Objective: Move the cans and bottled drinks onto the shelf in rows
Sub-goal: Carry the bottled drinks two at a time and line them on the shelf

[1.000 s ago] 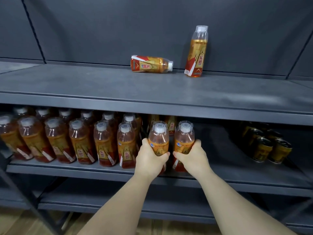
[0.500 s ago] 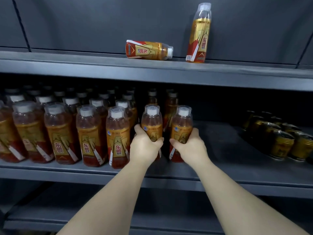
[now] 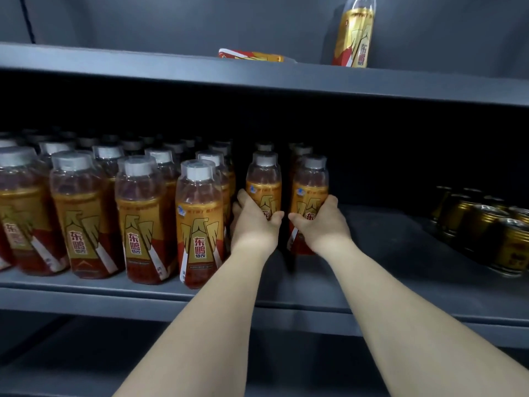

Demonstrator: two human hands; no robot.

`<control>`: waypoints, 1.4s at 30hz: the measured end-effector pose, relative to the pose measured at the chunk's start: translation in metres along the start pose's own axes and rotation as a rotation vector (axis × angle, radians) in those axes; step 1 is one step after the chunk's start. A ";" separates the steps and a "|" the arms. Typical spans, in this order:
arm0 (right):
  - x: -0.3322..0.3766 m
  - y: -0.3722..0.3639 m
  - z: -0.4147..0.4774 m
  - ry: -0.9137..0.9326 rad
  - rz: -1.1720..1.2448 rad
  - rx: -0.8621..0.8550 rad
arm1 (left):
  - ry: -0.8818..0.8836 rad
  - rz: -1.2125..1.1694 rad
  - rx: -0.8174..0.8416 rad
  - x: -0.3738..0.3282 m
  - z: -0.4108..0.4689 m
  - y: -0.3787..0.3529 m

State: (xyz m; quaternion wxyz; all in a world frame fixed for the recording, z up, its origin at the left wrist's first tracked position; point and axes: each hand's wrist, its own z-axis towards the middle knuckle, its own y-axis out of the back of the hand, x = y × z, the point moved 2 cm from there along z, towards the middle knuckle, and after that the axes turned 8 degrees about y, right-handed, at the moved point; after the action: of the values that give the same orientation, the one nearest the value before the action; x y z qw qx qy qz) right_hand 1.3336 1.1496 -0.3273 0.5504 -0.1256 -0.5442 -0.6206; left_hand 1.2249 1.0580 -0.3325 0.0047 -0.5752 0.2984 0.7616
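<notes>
Two bare hands are shown reaching onto a dark grey shelf [image 3: 372, 285]. One upright bottle [image 3: 263, 181] of amber drink is gripped by the left hand [image 3: 253, 227], with the fingers curled round its label. A second bottle [image 3: 310, 187], just to the right of the first, is gripped in the same way by the right hand [image 3: 322, 227]. The two are held side by side near the middle of the shelf, set back from its front edge. The second bottle's base is seen on the shelf; the first bottle's base is hidden by the wrist. One more cap is made out in the dark behind each.

Toward the left edge, matching bottles [image 3: 140, 219] are packed in rows. Four are counted along the front; the rows behind are lost in shadow and cannot be counted.

Near the right edge, gold cans [image 3: 483, 233] are clustered. At least five are counted, and others are cut off.

On the upper shelf [image 3: 114, 64], two bottles are seen: one lying [image 3: 252, 56] and one standing [image 3: 355, 32].
</notes>
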 end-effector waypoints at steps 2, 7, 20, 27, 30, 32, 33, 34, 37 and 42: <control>-0.002 -0.005 0.008 0.020 0.011 -0.002 | -0.008 -0.005 -0.013 0.001 0.009 -0.004; -0.007 -0.014 0.024 0.054 0.048 -0.005 | -0.050 -0.024 -0.022 0.001 0.025 -0.014; -0.009 -0.018 0.031 0.050 0.068 -0.008 | -0.062 -0.056 -0.016 0.004 0.037 -0.024; -0.006 -0.017 0.028 0.028 0.086 0.031 | -0.028 -0.067 0.036 -0.002 0.034 -0.019; -0.008 -0.015 0.027 0.021 0.073 0.065 | 0.000 -0.069 0.056 -0.003 0.031 -0.017; -0.011 -0.013 0.025 0.013 0.063 0.082 | 0.010 -0.047 0.052 -0.001 0.026 -0.016; -0.012 -0.011 0.024 0.013 0.060 0.088 | 0.008 -0.029 0.046 0.000 0.023 -0.015; -0.013 -0.010 0.023 0.016 0.055 0.095 | 0.006 -0.011 0.039 0.001 0.020 -0.015; -0.016 -0.005 0.019 0.009 0.036 0.128 | 0.004 0.010 0.030 0.003 0.016 -0.014; -0.011 0.003 0.007 -0.007 -0.037 0.161 | 0.011 0.043 0.032 0.000 0.002 -0.008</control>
State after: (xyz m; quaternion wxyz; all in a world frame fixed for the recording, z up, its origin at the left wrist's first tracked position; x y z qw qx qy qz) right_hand 1.3371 1.1621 -0.3311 0.5452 -0.0730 -0.5964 -0.5846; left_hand 1.2262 1.0660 -0.3356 -0.0041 -0.5727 0.3230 0.7534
